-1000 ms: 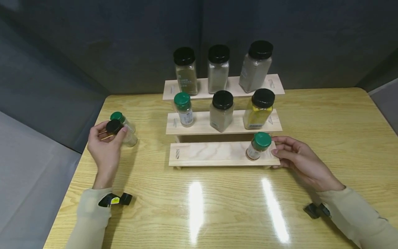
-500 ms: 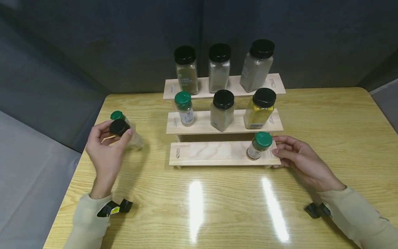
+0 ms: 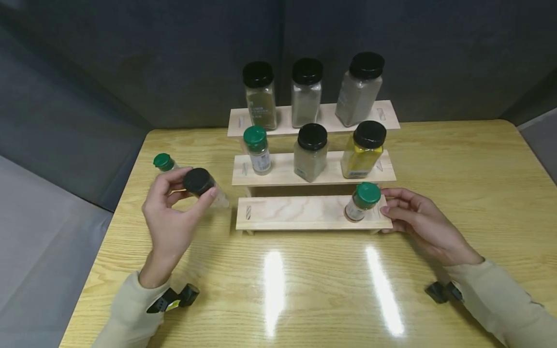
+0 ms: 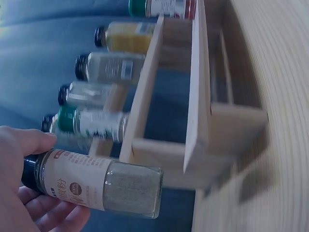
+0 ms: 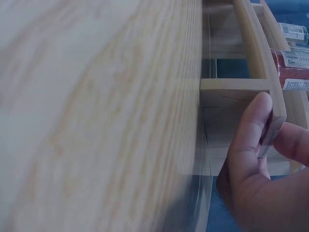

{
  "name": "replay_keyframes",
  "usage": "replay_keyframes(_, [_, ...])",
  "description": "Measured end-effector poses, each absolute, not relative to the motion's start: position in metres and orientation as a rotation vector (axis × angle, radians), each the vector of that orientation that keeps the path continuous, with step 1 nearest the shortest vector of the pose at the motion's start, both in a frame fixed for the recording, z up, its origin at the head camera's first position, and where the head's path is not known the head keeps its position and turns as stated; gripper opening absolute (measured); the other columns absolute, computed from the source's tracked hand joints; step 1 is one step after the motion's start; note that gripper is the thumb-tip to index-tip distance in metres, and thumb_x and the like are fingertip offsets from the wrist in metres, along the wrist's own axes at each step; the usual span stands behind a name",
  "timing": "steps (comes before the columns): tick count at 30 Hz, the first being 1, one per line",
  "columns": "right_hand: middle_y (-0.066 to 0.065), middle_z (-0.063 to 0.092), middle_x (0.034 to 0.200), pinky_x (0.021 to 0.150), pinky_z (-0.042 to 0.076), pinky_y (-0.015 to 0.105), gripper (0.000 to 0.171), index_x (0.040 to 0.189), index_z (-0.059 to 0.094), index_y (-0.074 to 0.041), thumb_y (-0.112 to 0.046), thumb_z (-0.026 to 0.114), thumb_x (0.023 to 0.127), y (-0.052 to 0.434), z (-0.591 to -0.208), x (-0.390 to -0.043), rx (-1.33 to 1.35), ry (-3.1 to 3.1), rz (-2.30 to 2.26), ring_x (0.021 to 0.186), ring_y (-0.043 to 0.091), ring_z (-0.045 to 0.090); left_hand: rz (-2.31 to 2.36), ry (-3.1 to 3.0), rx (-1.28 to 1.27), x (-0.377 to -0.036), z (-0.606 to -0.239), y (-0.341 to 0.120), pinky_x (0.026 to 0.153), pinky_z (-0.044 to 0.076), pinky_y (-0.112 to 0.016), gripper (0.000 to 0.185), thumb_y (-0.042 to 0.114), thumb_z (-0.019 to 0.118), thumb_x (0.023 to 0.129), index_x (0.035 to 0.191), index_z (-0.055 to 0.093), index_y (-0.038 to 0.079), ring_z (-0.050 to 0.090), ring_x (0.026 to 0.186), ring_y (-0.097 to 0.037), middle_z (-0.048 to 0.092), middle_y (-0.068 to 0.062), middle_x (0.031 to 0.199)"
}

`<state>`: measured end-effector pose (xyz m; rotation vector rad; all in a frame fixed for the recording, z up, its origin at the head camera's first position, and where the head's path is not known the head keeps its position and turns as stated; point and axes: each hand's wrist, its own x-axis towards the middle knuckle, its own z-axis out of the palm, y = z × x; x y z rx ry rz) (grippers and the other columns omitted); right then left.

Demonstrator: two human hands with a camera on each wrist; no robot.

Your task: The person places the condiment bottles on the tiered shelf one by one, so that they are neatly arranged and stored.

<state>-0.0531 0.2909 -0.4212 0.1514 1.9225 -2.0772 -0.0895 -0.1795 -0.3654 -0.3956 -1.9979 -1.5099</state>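
Note:
My left hand [image 3: 171, 220] holds a spice jar [image 3: 198, 181] by its black lid, tilted above the table left of the rack. In the left wrist view the jar [image 4: 133, 188] shows a pale label and greyish powder. My right hand [image 3: 419, 224] grips the right end of the lowest shelf of the three-tier wooden spice rack [image 3: 291, 212]. A green-capped jar [image 3: 363, 202] stands near that end; in the right wrist view it [image 5: 292, 72] holds red contents. My right thumb presses the shelf [image 5: 263, 72], with fingers on its other side.
Another green-capped jar [image 3: 164, 162] stands at the table's left, partly behind my left hand. The middle tier holds a green-capped jar [image 3: 257, 152], a black-lidded jar [image 3: 310, 157] and a yellow one [image 3: 361, 157]. Three tall black-lidded jars, one of them cumin [image 3: 261, 104], stand on top.
My left hand has lifted the black-lidded jar and carried it right, away from the green-capped jar and towards the rack. The right hand stays at the shelf end.

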Motion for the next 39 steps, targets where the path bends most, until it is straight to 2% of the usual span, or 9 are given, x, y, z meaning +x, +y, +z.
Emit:
replay_keyframes(5, [0.007, 0.064, 0.113, 0.078, 0.065, 0.03, 0.027, 0.135, 0.058, -0.01, -0.001, 0.063, 0.11, 0.29, -0.42, -0.054, 0.168, 1.927, -2.073, 0.096, 0.016, 0.068, -1.507, -2.019, -0.488, -0.088, -0.361, -0.165, 0.083, 0.061, -0.021, 0.048, -0.001, 0.091, 0.08, 0.122, 0.072, -0.011, 0.071, 0.098, -0.017, 0.072, -0.012, 0.115])
replay_keyframes(10, [0.007, 0.064, 0.114, 0.078, 0.066, 0.031, 0.028, 0.135, 0.059, -0.01, 0.0, 0.064, 0.11, 0.29, -0.42, -0.055, 0.153, 1.907, -2.094, 0.096, 0.017, 0.069, -1.496, -2.019, -0.553, -0.088, -0.359, -0.149, 0.083, 0.062, -0.022, 0.055, 0.029, 0.091, 0.088, 0.12, 0.072, -0.011, 0.071, 0.098, -0.019, 0.073, -0.017, 0.113])
replay_keyframes(12, [0.008, 0.065, 0.113, 0.078, 0.066, 0.032, 0.028, 0.134, 0.061, -0.011, 0.001, 0.063, 0.109, 0.29, -0.421, -0.054, 0.142, 1.897, -2.107, 0.096, 0.017, 0.069, -1.495, -2.016, -0.576, -0.087, -0.357, -0.143, 0.083, 0.063, -0.023, 0.057, 0.034, 0.09, 0.088, 0.12, 0.072, -0.01, 0.071, 0.096, -0.021, 0.073, -0.017, 0.112])
replay_keyframes(18, [0.006, 0.066, 0.112, 0.076, 0.065, 0.03, 0.028, 0.132, 0.063, -0.013, 0.003, 0.063, 0.109, 0.29, -0.421, -0.054, 0.141, 1.897, -2.114, 0.096, 0.016, 0.069, -1.5, -2.033, -0.668, -0.086, -0.355, -0.125, 0.083, 0.063, -0.025, 0.051, 0.008, 0.094, 0.08, 0.121, 0.07, -0.011, 0.071, 0.095, -0.026, 0.072, -0.019, 0.112])
replay_keyframes(21, [0.005, 0.067, 0.112, 0.075, 0.063, 0.027, 0.028, 0.131, 0.063, -0.013, 0.004, 0.062, 0.109, 0.29, -0.421, -0.054, 0.155, 1.9, -2.109, 0.096, 0.015, 0.069, -1.506, -2.046, -0.713, -0.086, -0.355, -0.117, 0.084, 0.063, -0.026, 0.052, 0.002, 0.095, 0.078, 0.122, 0.069, -0.011, 0.071, 0.096, -0.029, 0.071, -0.02, 0.114])
replay_keyframes(29, [0.004, 0.067, 0.111, 0.074, 0.062, 0.027, 0.028, 0.129, 0.065, -0.015, 0.005, 0.062, 0.109, 0.29, -0.422, -0.054, 0.158, 1.906, -2.105, 0.095, 0.015, 0.068, -1.538, -2.07, -0.79, -0.084, -0.356, -0.094, 0.084, 0.064, -0.029, 0.056, 0.0, 0.097, 0.077, 0.123, 0.068, -0.01, 0.073, 0.092, -0.031, 0.071, -0.02, 0.111])
replay_keyframes(39, [0.005, 0.068, 0.111, 0.074, 0.063, 0.027, 0.029, 0.129, 0.065, -0.014, 0.006, 0.062, 0.108, 0.29, -0.423, -0.054, 0.148, 1.894, -2.123, 0.095, 0.015, 0.069, -1.543, -2.097, -0.856, -0.085, -0.361, -0.069, 0.079, 0.065, -0.036, 0.057, 0.002, 0.099, 0.075, 0.122, 0.068, -0.008, 0.072, 0.088, -0.026, 0.071, -0.017, 0.109])
